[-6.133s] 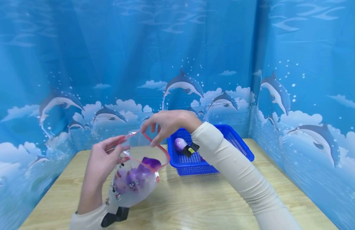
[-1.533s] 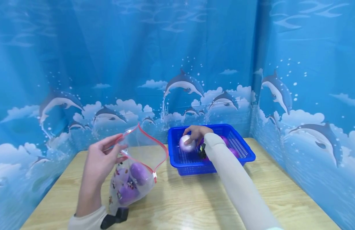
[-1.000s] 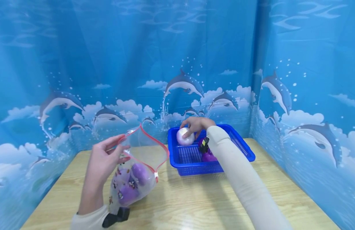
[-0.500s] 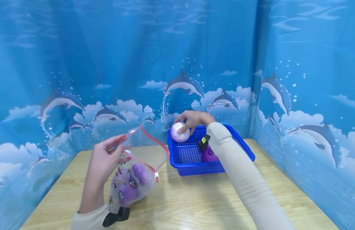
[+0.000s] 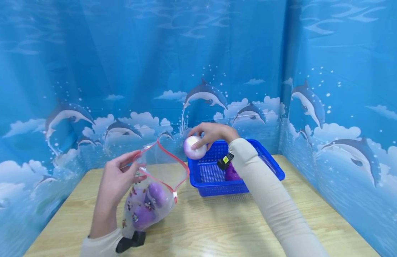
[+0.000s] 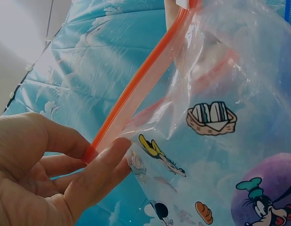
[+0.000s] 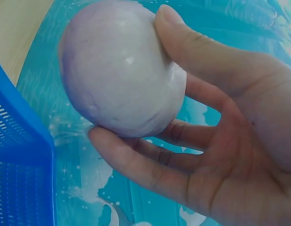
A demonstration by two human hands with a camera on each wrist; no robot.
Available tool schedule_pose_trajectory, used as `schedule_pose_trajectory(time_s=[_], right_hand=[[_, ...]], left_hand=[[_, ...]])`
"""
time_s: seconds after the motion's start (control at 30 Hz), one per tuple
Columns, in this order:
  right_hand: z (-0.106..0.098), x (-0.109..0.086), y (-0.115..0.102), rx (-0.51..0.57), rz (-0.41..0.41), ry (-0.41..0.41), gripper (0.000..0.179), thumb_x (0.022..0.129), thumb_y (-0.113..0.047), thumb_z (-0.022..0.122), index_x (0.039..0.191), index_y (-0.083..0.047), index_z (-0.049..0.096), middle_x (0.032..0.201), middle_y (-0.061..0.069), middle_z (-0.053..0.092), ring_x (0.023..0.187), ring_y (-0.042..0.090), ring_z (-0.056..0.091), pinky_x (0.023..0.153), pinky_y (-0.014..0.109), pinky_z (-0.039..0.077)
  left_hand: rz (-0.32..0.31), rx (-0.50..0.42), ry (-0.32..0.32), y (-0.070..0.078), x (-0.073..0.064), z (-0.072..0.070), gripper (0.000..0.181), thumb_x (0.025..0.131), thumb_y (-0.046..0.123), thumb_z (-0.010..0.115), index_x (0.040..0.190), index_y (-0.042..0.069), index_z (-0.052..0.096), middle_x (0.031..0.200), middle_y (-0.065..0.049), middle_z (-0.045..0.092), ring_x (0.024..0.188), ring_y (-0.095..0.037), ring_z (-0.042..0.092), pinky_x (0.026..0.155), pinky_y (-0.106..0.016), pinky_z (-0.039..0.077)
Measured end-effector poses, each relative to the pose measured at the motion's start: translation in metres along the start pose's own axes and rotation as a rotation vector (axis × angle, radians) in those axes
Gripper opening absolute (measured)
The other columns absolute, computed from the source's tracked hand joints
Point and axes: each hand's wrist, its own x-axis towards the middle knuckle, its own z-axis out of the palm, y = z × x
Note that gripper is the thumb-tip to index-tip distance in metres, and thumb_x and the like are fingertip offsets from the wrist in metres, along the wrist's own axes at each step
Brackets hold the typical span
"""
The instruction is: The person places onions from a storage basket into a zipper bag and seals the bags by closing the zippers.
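Note:
My right hand [image 5: 214, 132] holds a glossy round white-and-purple piece [image 5: 195, 147], shaped like a fruit, just above the left rim of the blue basket [image 5: 201, 185]. In the right wrist view the thumb presses on one side of the piece and the fingers curl under it; a dent shows near the thumb. My left hand [image 5: 119, 175] pinches the red zip edge of a clear printed zip bag [image 6: 154, 84] between thumb and fingers. The bag's mouth gapes towards the basket. Several purple rounded pieces [image 5: 143, 216] lie inside the bag, showing through the plastic.
A purple piece [image 5: 231, 174] sits in the basket, partly hidden by the right sleeve [image 5: 259, 178]. Bag and basket are side by side on a light wooden table [image 5: 198, 228]. A blue dolphin-print curtain [image 5: 147, 71] encloses the back and sides.
The right hand has left the bag's mouth, reached into the basket, and lifted the white-and-purple piece up and left over the rim. The left hand has kept its grip on the bag.

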Motion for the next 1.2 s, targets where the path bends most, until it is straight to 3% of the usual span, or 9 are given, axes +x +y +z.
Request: schedule_pose_trajectory(time_s=[0.5, 0.87, 1.0, 1.2], right_hand=[[0.005, -0.004, -0.017, -0.035, -0.08, 0.009, 0.053, 0.095, -0.032, 0.075, 0.144, -0.018, 0.061, 0.146, 0.01, 0.058, 0.115, 0.026, 0.064, 0.077, 0.03, 0.066], [0.007, -0.01, -0.029, -0.086, -0.117, 0.039, 0.053, 0.094, -0.034, 0.077, 0.142, -0.018, 0.062, 0.135, 0.01, 0.064, 0.11, 0.025, 0.063, 0.074, 0.028, 0.065], [0.008, -0.013, -0.034, -0.11, -0.138, 0.06, 0.051, 0.093, -0.035, 0.077, 0.141, -0.02, 0.064, 0.132, 0.008, 0.066, 0.108, 0.024, 0.062, 0.077, 0.027, 0.063], [0.008, -0.018, -0.043, -0.14, -0.186, 0.098, 0.052, 0.093, -0.035, 0.078, 0.141, -0.02, 0.064, 0.13, 0.006, 0.068, 0.104, 0.022, 0.064, 0.087, 0.03, 0.058]], left_hand=[[0.003, 0.0, -0.008, -0.001, 0.002, 0.001, 0.05, 0.106, 0.013, 0.047, 0.156, 0.01, 0.044, 0.162, -0.012, 0.045, 0.126, -0.033, 0.067, 0.082, -0.028, 0.066], [0.009, 0.003, -0.013, -0.003, 0.001, 0.003, 0.049, 0.107, 0.014, 0.048, 0.156, 0.009, 0.044, 0.162, -0.012, 0.045, 0.123, -0.027, 0.069, 0.082, -0.029, 0.066], [0.005, 0.002, -0.014, -0.003, 0.001, 0.003, 0.049, 0.107, 0.015, 0.048, 0.156, 0.01, 0.044, 0.162, -0.011, 0.045, 0.121, -0.024, 0.07, 0.083, -0.029, 0.066], [0.003, -0.001, -0.013, -0.003, 0.002, 0.003, 0.049, 0.107, 0.015, 0.047, 0.156, 0.01, 0.044, 0.163, -0.011, 0.044, 0.125, -0.031, 0.067, 0.084, -0.029, 0.066]])
